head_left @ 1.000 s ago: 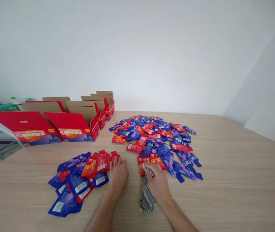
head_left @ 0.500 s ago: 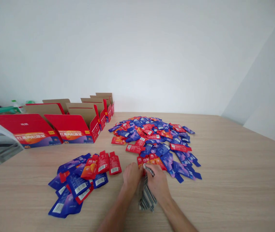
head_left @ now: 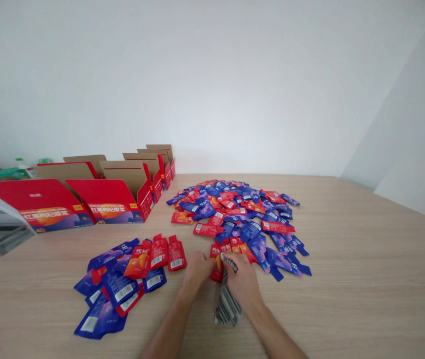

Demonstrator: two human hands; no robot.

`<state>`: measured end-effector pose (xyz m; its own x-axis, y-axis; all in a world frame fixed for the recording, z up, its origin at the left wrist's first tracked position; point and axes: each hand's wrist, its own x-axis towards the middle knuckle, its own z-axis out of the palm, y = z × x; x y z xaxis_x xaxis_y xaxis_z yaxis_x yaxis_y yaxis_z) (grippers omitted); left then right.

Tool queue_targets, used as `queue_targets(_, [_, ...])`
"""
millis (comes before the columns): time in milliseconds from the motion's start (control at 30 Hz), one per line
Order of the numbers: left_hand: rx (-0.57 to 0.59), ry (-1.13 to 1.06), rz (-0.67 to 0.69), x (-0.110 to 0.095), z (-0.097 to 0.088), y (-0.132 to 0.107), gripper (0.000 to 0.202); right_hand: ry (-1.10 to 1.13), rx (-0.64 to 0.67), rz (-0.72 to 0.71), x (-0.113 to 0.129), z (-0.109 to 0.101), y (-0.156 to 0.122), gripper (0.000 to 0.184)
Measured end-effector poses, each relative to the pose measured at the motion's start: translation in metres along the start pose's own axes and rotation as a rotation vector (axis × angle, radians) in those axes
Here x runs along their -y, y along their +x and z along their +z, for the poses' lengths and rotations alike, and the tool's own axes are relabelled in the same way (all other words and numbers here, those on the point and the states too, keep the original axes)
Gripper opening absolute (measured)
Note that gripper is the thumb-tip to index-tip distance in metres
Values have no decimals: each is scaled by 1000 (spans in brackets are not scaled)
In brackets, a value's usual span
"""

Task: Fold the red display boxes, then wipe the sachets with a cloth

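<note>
My right hand is closed around a grey striped cloth, whose end hangs down onto the table. Part of the cloth sticks up between the thumb and fingers, against a red pouch. At that pouch's left edge, my left hand has its fingertips pinched together on it. Several more red pouches lie in a row just beyond my right hand, partly covered by it. Purple-blue pouches lie beside them to the right.
A large heap of red and blue pouches spreads over the table's middle. To the left is a smaller pile of pouches. Open red boxes stand in rows along the left side, with a white wall behind.
My left hand has shifted slightly left and down, and more of the red pouch beside it now shows. My right hand stays nearly in place with the cloth.
</note>
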<state>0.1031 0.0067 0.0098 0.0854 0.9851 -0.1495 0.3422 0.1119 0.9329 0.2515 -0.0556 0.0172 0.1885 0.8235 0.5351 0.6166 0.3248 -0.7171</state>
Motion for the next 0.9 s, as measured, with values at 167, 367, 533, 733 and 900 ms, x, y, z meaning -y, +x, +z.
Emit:
queue_targets(167, [125, -270, -19, -2, -18, -12, 4, 14, 6, 11, 3, 0, 0, 23])
queue_targets(367, [291, -941, -32, -8, -29, -30, 40, 76, 10, 38, 16, -10, 1, 25])
queue_targets(533, [416, -1057, 57, -20, -28, -37, 58, 98, 64, -220, 28, -10, -5, 31])
queue_targets(733, [412, -1054, 97, -24, -30, -40, 63, -9, 308, -390, 26, 9, -9, 45])
queue_targets(900, [458, -1042, 74, -22, -24, -40, 63, -66, 108, -356, 4, 6, 2, 42])
